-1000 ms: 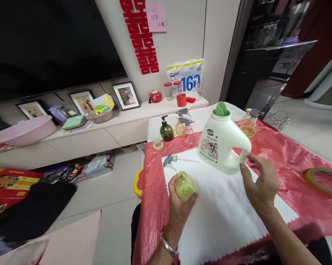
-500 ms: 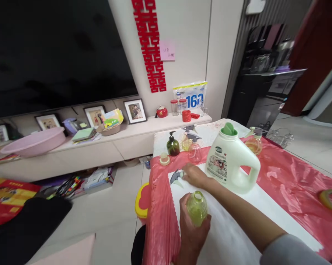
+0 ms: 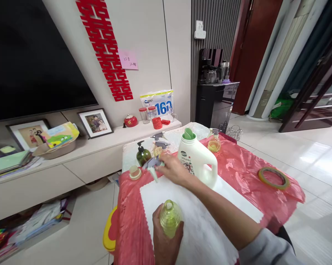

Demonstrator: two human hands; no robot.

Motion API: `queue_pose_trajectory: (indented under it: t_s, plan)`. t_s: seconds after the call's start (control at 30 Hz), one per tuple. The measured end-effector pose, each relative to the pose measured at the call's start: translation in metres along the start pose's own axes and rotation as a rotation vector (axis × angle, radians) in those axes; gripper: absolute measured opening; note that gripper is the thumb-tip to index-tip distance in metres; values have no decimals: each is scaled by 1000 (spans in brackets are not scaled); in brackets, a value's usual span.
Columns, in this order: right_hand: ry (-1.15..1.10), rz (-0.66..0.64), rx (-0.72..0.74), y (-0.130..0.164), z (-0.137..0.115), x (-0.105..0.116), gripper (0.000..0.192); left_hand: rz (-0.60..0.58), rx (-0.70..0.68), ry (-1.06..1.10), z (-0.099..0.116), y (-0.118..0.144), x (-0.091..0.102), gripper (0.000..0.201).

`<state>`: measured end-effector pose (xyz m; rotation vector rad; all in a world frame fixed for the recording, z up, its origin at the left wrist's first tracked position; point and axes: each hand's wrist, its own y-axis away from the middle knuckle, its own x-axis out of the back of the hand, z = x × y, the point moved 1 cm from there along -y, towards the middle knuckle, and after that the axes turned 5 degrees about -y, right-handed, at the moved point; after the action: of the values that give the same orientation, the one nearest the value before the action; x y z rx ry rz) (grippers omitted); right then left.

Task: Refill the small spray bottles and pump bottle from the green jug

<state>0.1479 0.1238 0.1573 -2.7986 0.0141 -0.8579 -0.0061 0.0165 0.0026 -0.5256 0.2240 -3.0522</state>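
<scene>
My left hand (image 3: 166, 243) is wrapped around a yellow-green clear bottle (image 3: 170, 219) with an uncapped neck, held upright over the white cloth (image 3: 199, 209). Farther forward, my right hand (image 3: 173, 168) grips a grey spray trigger head (image 3: 152, 162), raised off the cloth. Just right of that hand stands a large pale green jug (image 3: 200, 158) with a green cup (image 3: 188, 134) in its mouth. A dark green pump bottle (image 3: 143, 154) and a cream cap (image 3: 135, 172) are to the left. Behind my fingers, another spray bottle (image 3: 163, 146) is partly hidden.
Red plastic sheeting (image 3: 132, 209) covers the table. An amber-liquid spray bottle (image 3: 214, 142) and a tape roll (image 3: 273, 178) lie to the right. Behind is a low cabinet (image 3: 105, 154) with framed photos, red-lidded jars (image 3: 144, 115) and a white bag (image 3: 158, 104).
My right hand has picked up the spray trigger head from the cloth and lifted it. My left hand still holds the bottle. The camera view has swung to the right.
</scene>
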Motion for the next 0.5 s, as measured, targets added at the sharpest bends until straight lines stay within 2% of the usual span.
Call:
queue_pose_trajectory:
  t_s: [0.1, 0.2, 0.3, 0.5]
  plan:
    - [-301, 131, 59, 22, -12, 42, 42, -53, -32, 8, -1, -1, 2, 74]
    - [-576, 254, 74, 48, -18, 65, 48, -78, -126, 53, 2, 0, 2, 76]
    - [-746, 323, 57, 69, -26, 69, 44, -36, -154, 67, 6, 1, 1, 74]
    - [-850, 372, 58, 86, -42, 50, 42, -45, -189, 85, 12, 3, 0, 74]
